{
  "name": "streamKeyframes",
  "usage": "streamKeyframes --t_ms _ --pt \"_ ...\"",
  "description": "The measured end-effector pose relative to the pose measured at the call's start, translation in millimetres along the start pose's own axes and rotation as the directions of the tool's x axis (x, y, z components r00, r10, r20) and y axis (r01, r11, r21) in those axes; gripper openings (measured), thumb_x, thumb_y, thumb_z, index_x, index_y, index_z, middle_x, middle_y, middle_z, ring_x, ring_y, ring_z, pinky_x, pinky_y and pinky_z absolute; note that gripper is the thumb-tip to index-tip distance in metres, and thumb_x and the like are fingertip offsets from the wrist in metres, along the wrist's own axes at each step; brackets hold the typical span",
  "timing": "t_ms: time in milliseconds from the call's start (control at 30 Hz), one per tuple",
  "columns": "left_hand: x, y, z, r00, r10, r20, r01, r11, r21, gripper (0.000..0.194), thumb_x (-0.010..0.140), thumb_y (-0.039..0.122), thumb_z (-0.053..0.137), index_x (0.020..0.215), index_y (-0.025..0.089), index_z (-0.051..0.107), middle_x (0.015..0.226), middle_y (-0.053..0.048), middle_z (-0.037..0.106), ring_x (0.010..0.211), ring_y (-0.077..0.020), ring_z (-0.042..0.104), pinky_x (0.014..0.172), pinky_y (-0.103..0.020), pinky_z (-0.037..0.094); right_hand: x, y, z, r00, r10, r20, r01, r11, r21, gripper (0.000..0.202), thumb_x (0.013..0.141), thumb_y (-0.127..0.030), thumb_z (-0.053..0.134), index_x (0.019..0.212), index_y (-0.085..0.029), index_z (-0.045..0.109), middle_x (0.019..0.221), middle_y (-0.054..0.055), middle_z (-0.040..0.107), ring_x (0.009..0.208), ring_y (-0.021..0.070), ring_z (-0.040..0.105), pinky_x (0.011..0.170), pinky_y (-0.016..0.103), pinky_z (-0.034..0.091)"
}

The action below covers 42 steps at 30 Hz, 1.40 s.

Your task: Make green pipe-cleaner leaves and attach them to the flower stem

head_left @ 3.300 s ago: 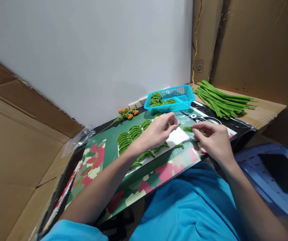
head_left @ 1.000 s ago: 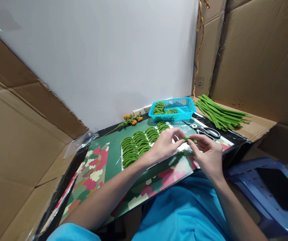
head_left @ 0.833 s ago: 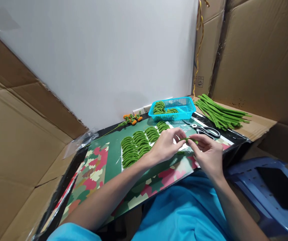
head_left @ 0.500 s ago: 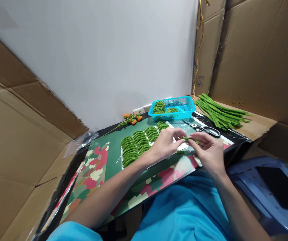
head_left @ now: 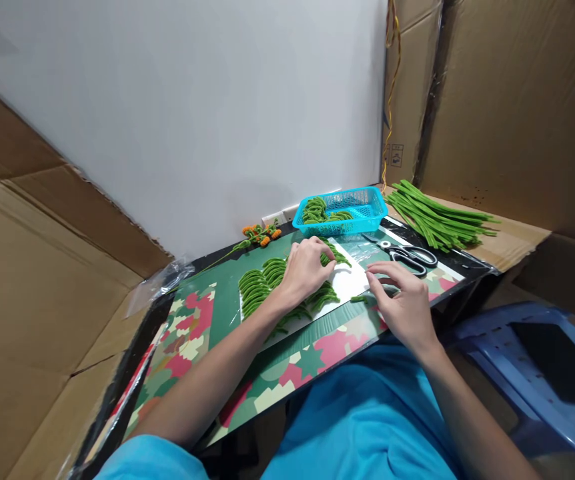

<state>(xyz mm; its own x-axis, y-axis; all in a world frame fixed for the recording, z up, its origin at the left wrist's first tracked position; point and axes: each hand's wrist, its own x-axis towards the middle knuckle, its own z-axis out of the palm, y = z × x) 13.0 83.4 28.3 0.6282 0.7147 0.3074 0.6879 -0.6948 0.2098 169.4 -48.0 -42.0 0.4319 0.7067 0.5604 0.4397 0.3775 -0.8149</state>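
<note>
My left hand (head_left: 308, 267) is over the rows of curved green fuzzy pieces (head_left: 253, 291) on a white sheet (head_left: 352, 279). Its fingers are bent together by the right-hand rows, and whatever they hold is hidden. At the right end of the sheet, my right hand (head_left: 401, 299) has thumb and forefinger near each other but apart, with nothing visible between them. A short green piece (head_left: 359, 299) lies on the mat just below the sheet, left of my right hand.
A blue basket (head_left: 340, 227) with green pieces stands behind the sheet. Black-handled scissors (head_left: 407, 257) and a bundle of long green stems (head_left: 440, 217) lie at the right. Orange flowers (head_left: 262, 235) rest at the back, a blue stool (head_left: 527, 360) stands lower right.
My hands have parted from the green piece they both held. The left has moved left over the rows; the right stays near the sheet's end, its fingers now without that piece.
</note>
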Motion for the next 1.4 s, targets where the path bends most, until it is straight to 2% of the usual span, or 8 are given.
streamKeyframes --t_ms 233,500,667,767,967,1100,1267,1400 --pt "-1 5 9.1 0.997 0.063 0.035 -0.066 0.994 0.089 0.015 0.089 0.023 0.071 0.074 0.019 0.072 0.103 -0.008 0.073 0.102 -0.0276 0.063 0.092 -0.045 0.041 -3 -2 3 0.999 -0.031 0.040 0.034 0.997 -0.072 0.015 0.102 -0.026 0.059 0.098 -0.023 0.073 0.102 0.007 0.076 0.090 0.0224 0.072 0.074 0.034 0.059" --pt "2 10 12.6 0.997 0.066 0.044 -0.073 0.977 0.199 0.008 0.090 0.025 0.072 0.087 0.019 0.070 0.103 -0.011 0.069 0.102 -0.0308 0.059 0.091 -0.045 0.040 -2 -2 1 0.998 -0.017 0.056 0.022 0.995 -0.093 0.016 0.103 -0.027 0.058 0.097 -0.023 0.072 0.096 0.006 0.076 0.083 0.0221 0.071 0.070 0.033 0.056" --pt "2 9 12.3 0.998 0.055 0.033 -0.060 0.977 0.206 0.014 0.091 0.029 0.073 0.099 0.019 0.070 0.105 -0.009 0.068 0.102 -0.0299 0.059 0.090 -0.043 0.040 -3 -2 1 0.998 -0.024 0.061 0.031 0.993 -0.111 0.017 0.103 -0.029 0.058 0.096 -0.023 0.072 0.095 0.006 0.077 0.084 0.0232 0.072 0.071 0.033 0.056" --pt "2 9 11.8 0.997 0.066 0.041 -0.073 0.977 0.198 0.007 0.093 0.024 0.068 0.090 0.019 0.072 0.102 -0.008 0.069 0.100 -0.0286 0.059 0.090 -0.043 0.040 -3 -3 1 0.998 -0.025 0.064 0.032 0.994 -0.105 0.017 0.103 -0.029 0.058 0.095 -0.023 0.073 0.095 0.006 0.077 0.085 0.0235 0.072 0.072 0.034 0.056" --pt "3 12 11.7 0.995 0.095 0.040 -0.101 0.981 0.168 0.013 0.091 0.019 0.066 0.080 0.019 0.073 0.097 -0.010 0.069 0.099 -0.0284 0.059 0.089 -0.043 0.039 -5 0 3 0.998 -0.003 0.061 0.010 0.992 -0.125 0.017 0.102 -0.031 0.060 0.096 -0.023 0.074 0.094 0.006 0.078 0.080 0.0231 0.073 0.073 0.034 0.057" --pt "-4 25 5.9 0.990 0.143 0.013 -0.143 0.983 0.111 0.019 0.097 0.027 0.061 0.090 0.019 0.076 0.100 -0.009 0.070 0.099 -0.0279 0.061 0.091 -0.043 0.039 -5 1 1 0.999 0.007 0.035 -0.004 0.996 -0.084 0.017 0.101 -0.032 0.063 0.097 -0.022 0.075 0.093 0.006 0.078 0.078 0.0216 0.072 0.072 0.033 0.058" --pt "-32 57 3.1 0.965 0.262 0.028 -0.261 0.964 -0.046 0.024 0.105 0.025 0.049 0.111 0.018 0.071 0.102 -0.009 0.074 0.093 -0.0258 0.066 0.087 -0.040 0.041 -4 3 -1 0.993 0.033 -0.114 -0.030 0.999 0.035 0.019 0.099 -0.036 0.067 0.097 -0.019 0.076 0.090 0.007 0.077 0.078 0.0205 0.071 0.070 0.030 0.059" --pt "-53 73 10.7 0.940 0.326 0.101 -0.331 0.943 0.030 0.028 0.105 0.023 0.047 0.126 0.012 0.062 0.104 -0.013 0.073 0.096 -0.0284 0.067 0.089 -0.041 0.044 -5 10 -1 0.980 0.098 -0.171 -0.081 0.991 0.106 0.026 0.096 -0.043 0.071 0.094 -0.017 0.075 0.082 0.005 0.074 0.068 0.0185 0.068 0.059 0.028 0.055"
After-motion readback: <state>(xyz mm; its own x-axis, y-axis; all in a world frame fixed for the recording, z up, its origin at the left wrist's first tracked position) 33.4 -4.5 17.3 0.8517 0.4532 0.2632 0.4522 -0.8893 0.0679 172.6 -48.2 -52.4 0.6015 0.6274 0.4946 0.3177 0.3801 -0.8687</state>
